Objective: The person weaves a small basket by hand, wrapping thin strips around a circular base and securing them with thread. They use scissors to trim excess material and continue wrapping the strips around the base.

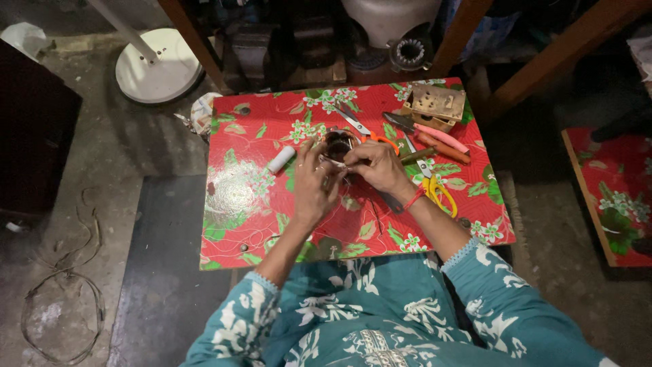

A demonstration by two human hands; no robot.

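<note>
Red floral oilcloth covers the small low table (258,224), and both hands meet near its middle over a dark round coil-like part (337,143). Left hand (314,185) curls its fingers against the part's near side; right hand (377,166) pinches a thin pale thread or wire (333,161) beside it. Orange-handled scissors (363,129) lie just beyond, a white cylinder (280,159) to the left, yellow-handled pliers (438,190) to the right.

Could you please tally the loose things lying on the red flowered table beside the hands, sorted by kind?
Scissors: 1, orange-handled
Pliers or cutters: 3, pink-handled, red-brown-handled, yellow-handled
White rolls: 1
Wooden blocks with holes: 1
Total: 6
</note>
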